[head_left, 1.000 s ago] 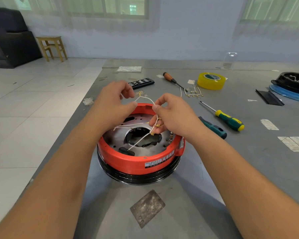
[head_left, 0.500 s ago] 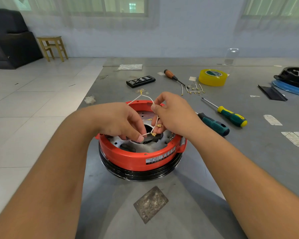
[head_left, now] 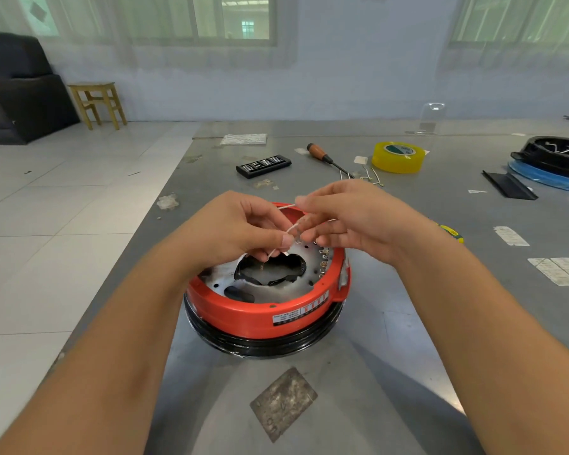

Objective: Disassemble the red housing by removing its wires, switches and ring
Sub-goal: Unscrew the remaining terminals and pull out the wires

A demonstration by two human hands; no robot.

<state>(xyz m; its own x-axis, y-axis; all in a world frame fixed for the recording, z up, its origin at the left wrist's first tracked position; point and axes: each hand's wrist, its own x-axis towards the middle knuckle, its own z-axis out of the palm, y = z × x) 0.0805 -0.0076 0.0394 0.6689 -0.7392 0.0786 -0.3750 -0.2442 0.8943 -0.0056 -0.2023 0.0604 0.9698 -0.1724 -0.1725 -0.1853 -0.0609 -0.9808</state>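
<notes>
The round red housing [head_left: 260,315] sits upside down on a black ring [head_left: 270,344] on the grey table, its metal inner plate and dark centre hole facing up. Both hands hover over its far half. My left hand [head_left: 240,229] pinches a thin white wire [head_left: 289,229] between thumb and forefinger. My right hand [head_left: 349,218] pinches the same wire higher up, near the far rim. Small brass terminals [head_left: 324,257] show on the plate at the right. The wire's far end is hidden behind my fingers.
Behind the housing lie a black bit case [head_left: 263,165], a wooden-handled screwdriver [head_left: 326,159], loose wires [head_left: 368,175] and a yellow tape roll [head_left: 398,157]. A yellow-green screwdriver tip [head_left: 452,233] peeks past my right wrist. A second black housing [head_left: 555,157] sits far right. The table's left edge drops to tiled floor.
Both hands rose from inside the housing, lifting the white wire clear of the metal plate. The left hand moved up to pinch the wire beside the right.
</notes>
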